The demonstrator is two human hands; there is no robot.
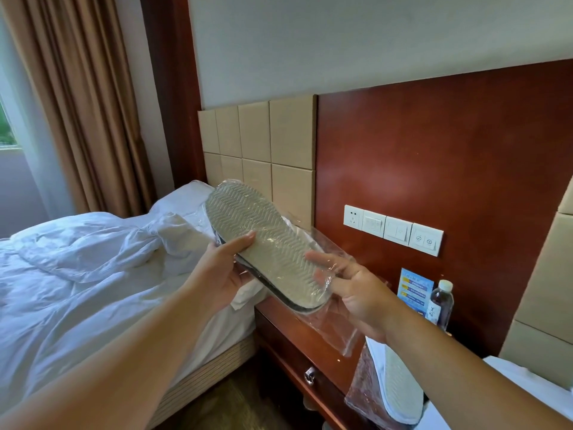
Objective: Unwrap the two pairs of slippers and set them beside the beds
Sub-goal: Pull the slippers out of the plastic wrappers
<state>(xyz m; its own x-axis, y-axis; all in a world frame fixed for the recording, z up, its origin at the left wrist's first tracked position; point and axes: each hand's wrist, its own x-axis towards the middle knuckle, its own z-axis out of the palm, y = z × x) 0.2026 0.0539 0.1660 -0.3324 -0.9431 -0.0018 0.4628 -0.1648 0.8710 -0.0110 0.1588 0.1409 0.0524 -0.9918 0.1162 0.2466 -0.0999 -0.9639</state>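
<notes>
The left hand [223, 268] is gripping the wrapped slipper pair [263, 240] sole-up above the nightstand [286, 344] while the right hand [353, 287] is pinching the clear wrap [330, 325] at the heel, best drawn off lengthwise.

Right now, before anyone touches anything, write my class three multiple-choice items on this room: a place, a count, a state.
1. Where does the water bottle stand? A on the bed; B on the nightstand beside the blue card; C on the floor.
2. How many white plates make up the wall switch row? A two; B six; C four.
3. The slippers held by the left hand and right hand are: A in clear wrap; B bare; C on feet.
Key: B, it stands on the wood top; C, four plates side by side; A, shiny film covers the sole.
</notes>
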